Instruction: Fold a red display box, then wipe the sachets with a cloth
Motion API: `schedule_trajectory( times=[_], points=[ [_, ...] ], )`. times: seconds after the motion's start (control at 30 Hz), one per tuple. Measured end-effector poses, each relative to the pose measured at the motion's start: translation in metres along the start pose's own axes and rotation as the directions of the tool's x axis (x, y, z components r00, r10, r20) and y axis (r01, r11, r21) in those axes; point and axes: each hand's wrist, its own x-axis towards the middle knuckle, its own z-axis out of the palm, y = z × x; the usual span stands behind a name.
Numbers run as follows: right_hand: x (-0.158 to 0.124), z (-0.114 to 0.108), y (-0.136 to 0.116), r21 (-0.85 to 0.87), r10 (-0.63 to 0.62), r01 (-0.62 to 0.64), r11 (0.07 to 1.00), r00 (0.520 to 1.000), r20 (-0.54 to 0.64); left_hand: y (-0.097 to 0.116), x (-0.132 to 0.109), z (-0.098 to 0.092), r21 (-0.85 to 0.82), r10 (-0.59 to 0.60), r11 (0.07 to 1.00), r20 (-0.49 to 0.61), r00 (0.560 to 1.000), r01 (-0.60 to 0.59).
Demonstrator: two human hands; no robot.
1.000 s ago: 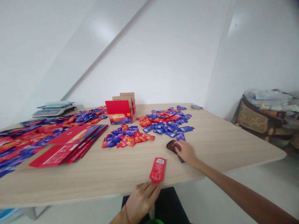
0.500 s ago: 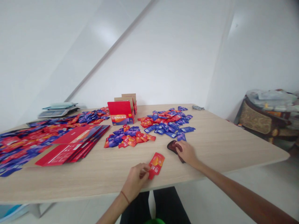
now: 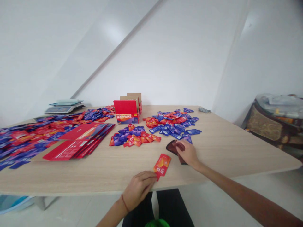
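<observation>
Near the table's front edge, my left hand (image 3: 141, 186) has its fingers pressed together on the bottom corner of a red sachet (image 3: 163, 164) with orange print and white lettering. The sachet lies on the tabletop, tilted to the right. To its right, my right hand (image 3: 187, 153) is closed on a dark brown, cloth-like piece (image 3: 172, 147) with a black edge; what exactly it is I cannot tell. Just beyond are a small heap of red and purple sachets (image 3: 133, 136) and a larger spread of red and blue ones (image 3: 176, 123).
A red printed carton (image 3: 126, 118) with its flap up stands at the back, others behind it. Flattened red cartons (image 3: 78, 143) lie stacked at left, beside a wide sachet pile (image 3: 28, 135). A scale (image 3: 62, 108) is far left; a loaded armchair (image 3: 266, 123) stands right.
The camera view has shifted slightly, moving the scene a little rightward. My left fingers have straightened and closed up at the sachet's corner. The brown piece has turned a little under my right hand.
</observation>
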Motion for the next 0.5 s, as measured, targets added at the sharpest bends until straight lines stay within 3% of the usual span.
schedule_trajectory(
  times=[0.1, 0.23, 0.33, 0.5],
  points=[
    [-0.008, 0.002, -0.049, 0.09, -0.163, 0.156, 0.984, 0.983, 0.079, 0.0, 0.001, 0.0, -0.077, -0.026, 0.997, -0.014, 1.0, 0.024],
    [-0.028, 0.017, -0.091, 0.047, -0.331, 0.334, 0.941, 0.885, 0.327, 0.004, 0.003, -0.002, -0.092, -0.045, 0.995, -0.007, 0.999, 0.044],
    [-0.039, 0.029, -0.095, -0.004, -0.352, 0.394, 0.919, 0.825, 0.443, 0.004, 0.002, -0.003, -0.088, -0.044, 0.995, -0.004, 0.999, 0.044],
    [-0.03, 0.035, -0.074, -0.125, -0.294, 0.389, 0.913, 0.837, 0.461, -0.001, -0.002, 0.002, -0.106, -0.028, 0.994, 0.002, 1.0, 0.028]
  ],
)
